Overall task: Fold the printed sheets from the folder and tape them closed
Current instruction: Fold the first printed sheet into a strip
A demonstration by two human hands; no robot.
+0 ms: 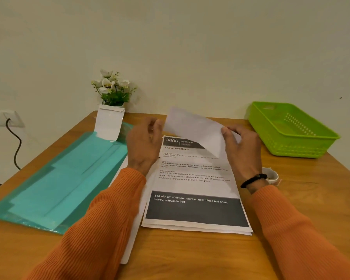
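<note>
A printed sheet [194, 184] with black text and a dark band lies on the wooden table [190, 255] in front of me, on top of other sheets. Its far right corner is lifted and curled towards me, showing the blank back. My right hand [240, 150] pinches that lifted corner. My left hand [143, 146] is at the sheet's far left corner; whether it grips the paper is unclear. A teal plastic folder [59, 182] lies to the left. A white tape roll [271, 175] sits partly hidden behind my right wrist.
A green plastic basket [291, 130] stands at the table's far right. A white envelope [109, 123] leans against a small flower pot [112, 87] at the back edge. A wall socket with a black cable [14, 146] is at far left.
</note>
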